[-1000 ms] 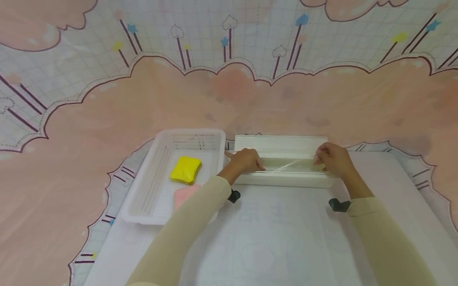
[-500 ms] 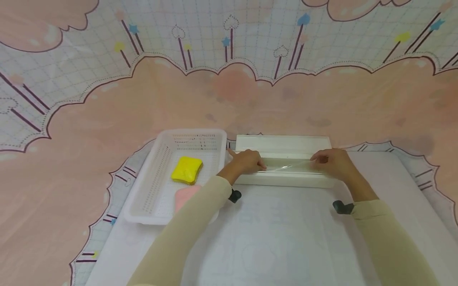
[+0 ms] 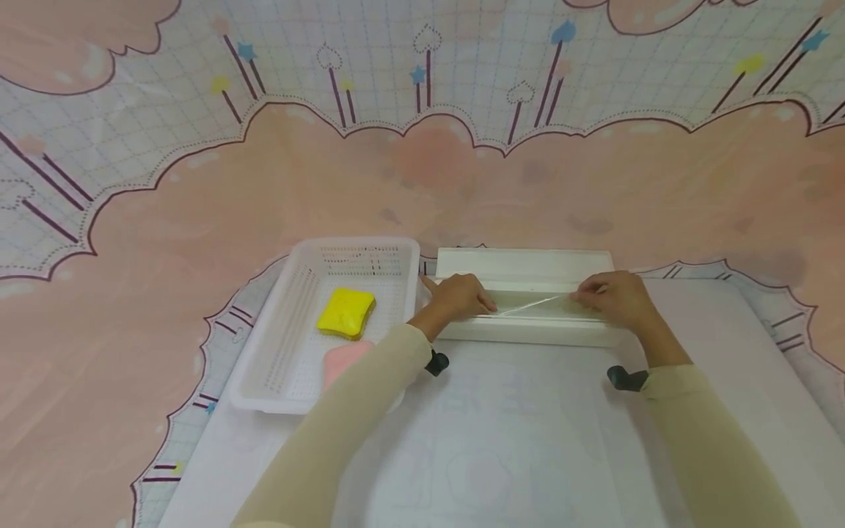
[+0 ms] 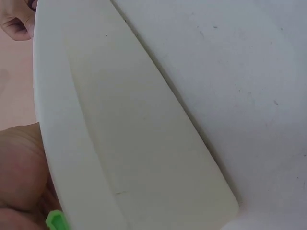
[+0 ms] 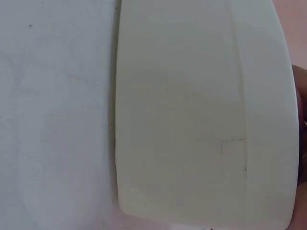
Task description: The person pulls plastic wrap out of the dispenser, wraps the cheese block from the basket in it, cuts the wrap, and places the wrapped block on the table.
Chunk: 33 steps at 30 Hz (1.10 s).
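A long white dispenser box (image 3: 528,331) lies open across the white table, its lid (image 3: 524,262) standing up behind; its pale wall fills the left wrist view (image 4: 144,143) and the right wrist view (image 5: 192,120). A strip of clear film (image 3: 533,305) stretches along the box's trough. My left hand (image 3: 458,297) sits at the box's left end and pinches the film there. At the right end, my right hand (image 3: 610,299) pinches the film's other end, low over the trough. Only the palm edge (image 4: 19,172) of the left hand shows in its wrist view.
A white perforated basket (image 3: 277,345) stands left of the box, holding a yellow sponge (image 3: 346,313) and a pink one (image 3: 339,361) partly behind my left sleeve. A pink and checked printed cloth (image 3: 396,183) covers the surface beyond. Bare white mat (image 3: 515,440) lies in front.
My right hand has come down from slightly above the box to the trough, bringing the film flatter. The left hand has stayed in place.
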Each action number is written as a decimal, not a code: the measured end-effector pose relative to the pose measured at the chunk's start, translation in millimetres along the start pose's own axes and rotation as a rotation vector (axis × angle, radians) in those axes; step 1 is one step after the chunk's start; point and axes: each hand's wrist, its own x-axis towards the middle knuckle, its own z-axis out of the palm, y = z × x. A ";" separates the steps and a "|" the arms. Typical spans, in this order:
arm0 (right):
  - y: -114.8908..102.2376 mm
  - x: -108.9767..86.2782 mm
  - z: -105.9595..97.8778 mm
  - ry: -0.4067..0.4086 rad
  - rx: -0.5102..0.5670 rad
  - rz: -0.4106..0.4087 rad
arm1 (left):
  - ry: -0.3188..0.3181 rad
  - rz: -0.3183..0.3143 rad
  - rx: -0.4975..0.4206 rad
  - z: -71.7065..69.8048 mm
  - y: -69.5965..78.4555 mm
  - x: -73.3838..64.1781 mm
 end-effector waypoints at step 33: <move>0.8 -2.4 -4.8 -0.016 0.088 0.073 | -0.003 0.092 -0.139 -7.9 -7.6 -1.7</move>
